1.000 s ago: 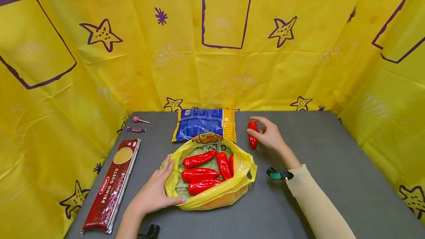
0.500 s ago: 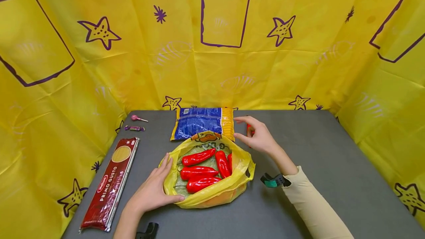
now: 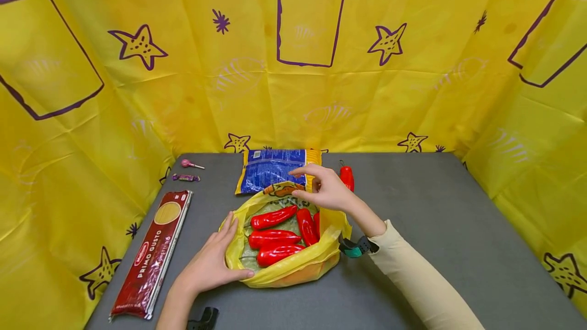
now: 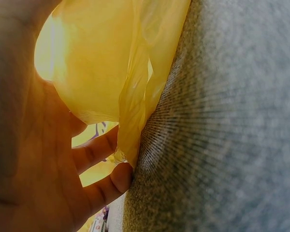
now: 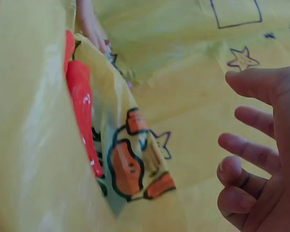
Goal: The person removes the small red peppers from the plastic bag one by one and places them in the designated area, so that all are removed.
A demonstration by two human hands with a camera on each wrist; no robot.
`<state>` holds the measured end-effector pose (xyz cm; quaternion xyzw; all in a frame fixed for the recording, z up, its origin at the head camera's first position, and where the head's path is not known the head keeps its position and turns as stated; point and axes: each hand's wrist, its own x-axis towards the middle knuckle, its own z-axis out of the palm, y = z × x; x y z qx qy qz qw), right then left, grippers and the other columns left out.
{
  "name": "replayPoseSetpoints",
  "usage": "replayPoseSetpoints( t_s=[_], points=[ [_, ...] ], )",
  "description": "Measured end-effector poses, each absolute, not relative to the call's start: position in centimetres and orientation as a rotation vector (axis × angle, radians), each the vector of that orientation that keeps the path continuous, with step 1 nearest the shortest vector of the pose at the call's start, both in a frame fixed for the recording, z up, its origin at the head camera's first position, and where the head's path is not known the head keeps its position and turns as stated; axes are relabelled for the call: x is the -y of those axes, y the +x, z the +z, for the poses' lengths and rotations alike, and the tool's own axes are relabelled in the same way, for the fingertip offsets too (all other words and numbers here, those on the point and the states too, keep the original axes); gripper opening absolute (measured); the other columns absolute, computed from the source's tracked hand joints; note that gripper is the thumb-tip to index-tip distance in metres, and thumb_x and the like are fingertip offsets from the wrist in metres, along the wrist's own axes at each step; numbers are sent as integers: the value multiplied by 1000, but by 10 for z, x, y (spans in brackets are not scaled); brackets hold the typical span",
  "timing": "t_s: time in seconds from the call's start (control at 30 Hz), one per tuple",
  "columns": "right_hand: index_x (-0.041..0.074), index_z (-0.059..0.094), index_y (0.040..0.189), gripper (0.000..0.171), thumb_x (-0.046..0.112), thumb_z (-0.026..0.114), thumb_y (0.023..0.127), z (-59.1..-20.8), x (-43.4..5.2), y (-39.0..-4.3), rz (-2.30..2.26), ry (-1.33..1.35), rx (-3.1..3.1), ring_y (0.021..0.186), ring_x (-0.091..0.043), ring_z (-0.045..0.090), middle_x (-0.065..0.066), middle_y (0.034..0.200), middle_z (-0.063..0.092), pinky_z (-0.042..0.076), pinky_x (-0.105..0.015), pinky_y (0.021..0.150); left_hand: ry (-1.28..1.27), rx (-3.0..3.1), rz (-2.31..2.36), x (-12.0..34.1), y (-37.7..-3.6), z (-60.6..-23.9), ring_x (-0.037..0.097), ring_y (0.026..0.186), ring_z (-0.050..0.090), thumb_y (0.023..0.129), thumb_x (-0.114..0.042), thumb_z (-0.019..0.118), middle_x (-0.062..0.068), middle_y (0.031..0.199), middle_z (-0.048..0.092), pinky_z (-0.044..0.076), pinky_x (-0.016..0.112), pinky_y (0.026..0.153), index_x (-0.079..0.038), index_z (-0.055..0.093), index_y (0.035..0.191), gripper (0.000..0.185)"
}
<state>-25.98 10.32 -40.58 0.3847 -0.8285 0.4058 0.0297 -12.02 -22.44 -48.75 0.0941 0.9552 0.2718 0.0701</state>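
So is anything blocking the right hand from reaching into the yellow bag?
Nothing visible. The right hand hovers empty over the yellow bag's open far rim, and the red peppers lie uncovered inside.

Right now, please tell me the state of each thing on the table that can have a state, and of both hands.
yellow bag: open, lying on the table, peppers inside.
peppers in the bag: four show, lying flat.
loose pepper: on the table, outside the bag, untouched.
blue packet: lying flat, looks sealed.
spaghetti pack: lying flat, untouched.
lollipop: wrapped, lying down.
left hand: open, flat against the bag's side.
right hand: open, empty, above the bag's far rim.
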Motion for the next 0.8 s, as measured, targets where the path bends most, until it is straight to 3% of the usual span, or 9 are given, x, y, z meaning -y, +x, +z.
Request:
replayPoseSetpoints(
  t_s=[0.3,0.53,0.67,0.8],
  points=[
    [8,72,130,36,19,80,97,-403,-68,-273,1265,1533,2552,58,-12,51,-13,125,73,46,-25,57,277,-2861,831,225,-120,-489,43,146,40,68,-81,82,6,180,6,44,69,109,-11,22,170,138],
    [11,75,127,31,19,78,97,-396,-42,-280,1185,1713,2566,63,-13,59,-11,125,74,53,-23,63,283,-2855,825,226,-121,-490,42,145,40,68,-82,81,5,180,6,45,69,108,-12,22,170,137],
    [11,76,127,29,17,76,99,-397,-30,-288,1207,1773,2628,57,-9,52,-10,127,75,48,-21,60,289,-2861,826,226,-121,-490,42,145,40,68,-82,81,4,180,6,45,69,107,-12,22,170,137],
    [4,77,120,22,15,73,101,-403,-21,-295,1387,1809,2693,60,-13,52,-11,113,76,49,-25,62,303,-2872,826,226,-121,-492,41,144,41,69,-81,81,5,180,7,46,69,107,-11,23,170,137]
  ],
)
